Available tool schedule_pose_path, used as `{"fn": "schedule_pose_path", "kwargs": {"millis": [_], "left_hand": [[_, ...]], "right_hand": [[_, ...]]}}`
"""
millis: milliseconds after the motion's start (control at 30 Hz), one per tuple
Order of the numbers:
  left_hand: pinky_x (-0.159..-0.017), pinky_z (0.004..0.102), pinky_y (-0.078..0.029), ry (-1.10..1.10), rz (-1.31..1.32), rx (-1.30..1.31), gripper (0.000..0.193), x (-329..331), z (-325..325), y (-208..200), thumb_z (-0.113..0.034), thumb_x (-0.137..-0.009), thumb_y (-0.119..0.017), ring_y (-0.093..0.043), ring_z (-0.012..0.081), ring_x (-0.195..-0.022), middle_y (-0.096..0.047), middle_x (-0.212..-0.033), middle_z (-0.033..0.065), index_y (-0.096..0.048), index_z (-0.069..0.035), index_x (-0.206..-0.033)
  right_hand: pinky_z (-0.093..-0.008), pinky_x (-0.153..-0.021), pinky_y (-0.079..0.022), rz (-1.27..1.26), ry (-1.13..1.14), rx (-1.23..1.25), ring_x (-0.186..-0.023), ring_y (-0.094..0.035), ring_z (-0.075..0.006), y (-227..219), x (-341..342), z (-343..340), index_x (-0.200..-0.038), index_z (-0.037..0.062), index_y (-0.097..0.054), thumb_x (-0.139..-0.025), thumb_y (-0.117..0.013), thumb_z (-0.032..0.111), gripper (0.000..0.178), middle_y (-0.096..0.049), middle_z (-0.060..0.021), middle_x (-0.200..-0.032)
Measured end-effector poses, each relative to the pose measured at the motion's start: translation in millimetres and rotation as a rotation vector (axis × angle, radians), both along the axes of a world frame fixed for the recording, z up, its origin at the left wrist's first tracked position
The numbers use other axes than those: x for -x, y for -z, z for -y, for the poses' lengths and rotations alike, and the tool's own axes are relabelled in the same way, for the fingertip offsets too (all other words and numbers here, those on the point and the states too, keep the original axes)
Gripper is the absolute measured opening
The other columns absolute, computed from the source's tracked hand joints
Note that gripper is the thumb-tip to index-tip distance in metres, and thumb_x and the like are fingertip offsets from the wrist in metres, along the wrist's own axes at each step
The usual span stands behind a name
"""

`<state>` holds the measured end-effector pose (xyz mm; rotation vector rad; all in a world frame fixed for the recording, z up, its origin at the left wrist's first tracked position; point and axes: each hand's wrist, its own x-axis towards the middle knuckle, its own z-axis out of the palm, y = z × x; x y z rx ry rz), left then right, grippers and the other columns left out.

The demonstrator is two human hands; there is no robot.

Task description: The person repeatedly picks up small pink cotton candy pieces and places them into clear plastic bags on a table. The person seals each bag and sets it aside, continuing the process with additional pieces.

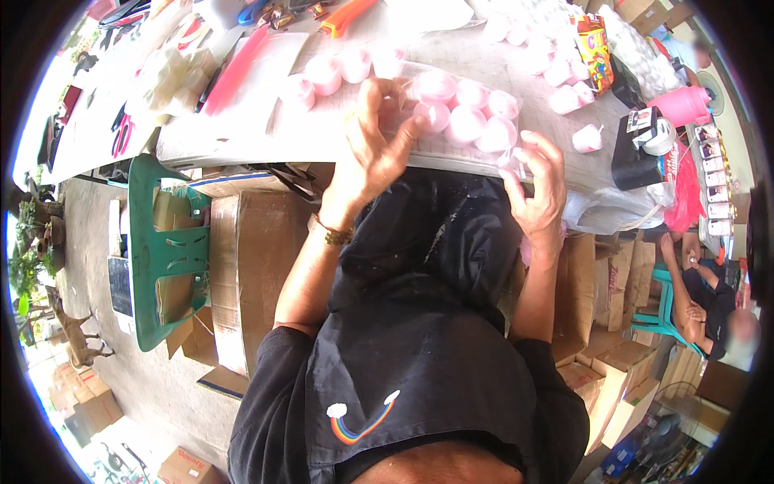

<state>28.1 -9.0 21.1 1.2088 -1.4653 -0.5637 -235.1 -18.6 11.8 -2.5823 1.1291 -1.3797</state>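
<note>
A clear plastic bag [409, 71] lies at the table's near edge with several pink candles [465, 123] in rows inside it. My left hand [372, 153] is at the bag's left end, its bent fingers and thumb on the thin film. At the near right corner, my right hand [538, 181] has thumb and forefinger curled around a whitish bit of the bag beside the last candle. Fine contact is washed out by glare. Left of the bag stand loose pink candles [323, 74]. A single pink candle [587, 138] with a white wick sits to the right.
More pink candles [556, 68] crowd the table's far right, near a yellow snack packet [592, 52] and a black box [635, 153]. Orange-handled scissors [347, 18] lie at the back. A green chair [165, 250] and cardboard boxes [266, 270] stand below left. Another person [701, 302] sits at right.
</note>
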Motion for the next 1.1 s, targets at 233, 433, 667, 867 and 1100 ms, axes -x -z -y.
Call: {"fn": "schedule_pose_path", "kwargs": {"millis": [233,433,667,867,1100], "left_hand": [[-0.113,0.072,0.009,-0.315,0.639,0.632,0.04,34.7,-20.6,27.9,-0.017,-0.072,-0.08,-0.054,0.0264,-0.121,-0.057,-0.13,0.0038,-0.069,-0.025,-0.11],[-0.112,0.0771,0.002,-0.21,0.771,0.603,0.043,37.5,-9.6,30.9,-0.012,-0.073,-0.072,-0.057,0.0207,-0.113,-0.057,-0.121,-0.0021,-0.069,-0.026,-0.113],[-0.116,0.0693,-0.022,-0.074,0.714,0.585,0.041,34.6,-7.0,30.2,-0.009,-0.071,-0.072,-0.058,0.023,-0.109,-0.057,-0.119,0.0028,-0.071,-0.02,-0.111],[-0.113,0.062,-0.022,-0.337,0.439,0.564,0.051,26.0,-14.0,20.8,-0.022,-0.074,-0.086,-0.058,0.031,-0.109,-0.059,-0.12,0.0127,-0.059,-0.008,-0.116],[-0.114,0.0637,-0.017,-0.278,0.37,0.118,0.015,14.8,-26.9,4.2,-0.017,-0.087,-0.073,-0.064,0.0246,-0.094,-0.066,-0.1,0.0042,-0.062,-0.007,-0.091]], "right_hand": [[-0.0484,-0.1,-0.041,-0.206,0.001,0.216,-0.121,-0.053,-0.0323,-7.3,-16.5,-1.1,-0.116,0.0166,-0.064,-0.069,-0.081,0.003,0.052,-0.053,-0.0093,-0.133],[-0.0468,-0.097,-0.049,-0.122,0.0,0.221,-0.116,-0.057,-0.0358,5.2,-12.2,3.0,-0.114,0.0109,-0.062,-0.079,-0.076,-0.003,0.04,-0.057,-0.0145,-0.128],[-0.041,-0.083,-0.056,-0.055,0.024,0.272,-0.102,-0.064,-0.0332,9.1,-6.4,2.1,-0.101,0.0049,-0.069,-0.076,-0.073,-0.009,0.029,-0.062,-0.0141,-0.114],[-0.0398,-0.077,-0.054,-0.003,0.058,0.251,-0.096,-0.063,-0.0297,9.8,-4.4,0.0,-0.093,0.0031,-0.065,-0.073,-0.073,-0.011,0.025,-0.061,-0.0096,-0.101],[-0.0399,-0.08,-0.054,0.061,0.064,0.196,-0.096,-0.063,-0.0307,11.2,-6.4,-1.1,-0.095,0.0035,-0.062,-0.075,-0.073,-0.012,0.028,-0.061,-0.0115,-0.101]]}}
